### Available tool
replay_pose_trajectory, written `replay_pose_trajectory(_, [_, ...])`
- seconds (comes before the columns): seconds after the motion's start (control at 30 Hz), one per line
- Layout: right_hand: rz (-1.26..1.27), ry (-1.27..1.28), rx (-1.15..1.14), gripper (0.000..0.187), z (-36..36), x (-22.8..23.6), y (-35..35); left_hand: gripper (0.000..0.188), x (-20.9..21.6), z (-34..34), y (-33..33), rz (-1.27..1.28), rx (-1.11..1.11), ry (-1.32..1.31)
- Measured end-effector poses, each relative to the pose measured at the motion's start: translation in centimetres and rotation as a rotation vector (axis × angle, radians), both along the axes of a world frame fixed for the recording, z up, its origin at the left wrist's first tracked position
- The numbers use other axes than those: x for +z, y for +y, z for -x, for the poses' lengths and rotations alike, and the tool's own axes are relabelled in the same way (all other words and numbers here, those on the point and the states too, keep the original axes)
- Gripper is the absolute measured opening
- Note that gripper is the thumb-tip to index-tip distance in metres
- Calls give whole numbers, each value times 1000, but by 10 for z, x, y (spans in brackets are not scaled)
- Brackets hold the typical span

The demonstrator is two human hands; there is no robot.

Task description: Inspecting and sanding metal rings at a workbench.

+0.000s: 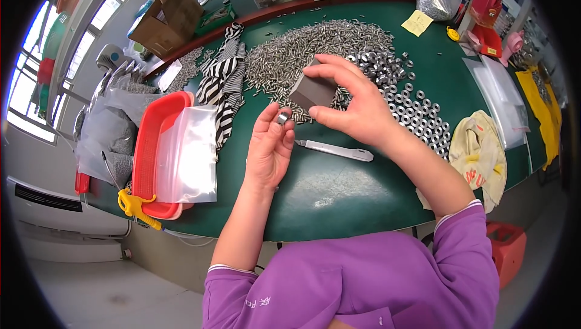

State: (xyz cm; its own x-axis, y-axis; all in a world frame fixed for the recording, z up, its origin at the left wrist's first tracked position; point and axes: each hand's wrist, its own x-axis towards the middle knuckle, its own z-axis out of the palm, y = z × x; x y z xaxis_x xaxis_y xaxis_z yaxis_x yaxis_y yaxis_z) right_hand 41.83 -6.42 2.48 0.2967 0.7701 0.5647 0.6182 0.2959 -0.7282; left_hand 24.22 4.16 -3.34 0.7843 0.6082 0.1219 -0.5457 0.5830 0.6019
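Note:
Between the fingertips of my left hand is a small shiny metal ring. My right hand grips a grey-brown rectangular block, thumb on one side and fingers on the other, just above and right of the ring; the two do not touch. A silver utility knife lies on the green table below my hands. Beyond them spreads a big heap of small metal pins. Metal rings like the held one lie flat in rows to the right, with more piled behind them.
On the left stand a red plastic basket with a clear plastic sheet, a yellow air gun and filled bags. Striped cloth lies beside the pins. A cream cloth and plastic bags are at the right.

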Motion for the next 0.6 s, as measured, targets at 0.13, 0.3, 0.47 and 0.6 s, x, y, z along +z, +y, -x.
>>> replay_pose_trajectory(0.13, [-15,-17,26,52,5,0,-1,40,0,-3,-1,-40,30,50])
replay_pose_trajectory(0.3, [-62,-214,221,54,29,-4,-4,41,10,-13,-11,-51,153,246])
replay_pose_trajectory(0.47, [-73,-143,78,52,24,-2,2,45,5,-10,-11,-166,141,114])
replay_pose_trajectory(0.6, [-110,-182,271,53,42,-8,-1,37,12,-10,-10,-49,103,211])
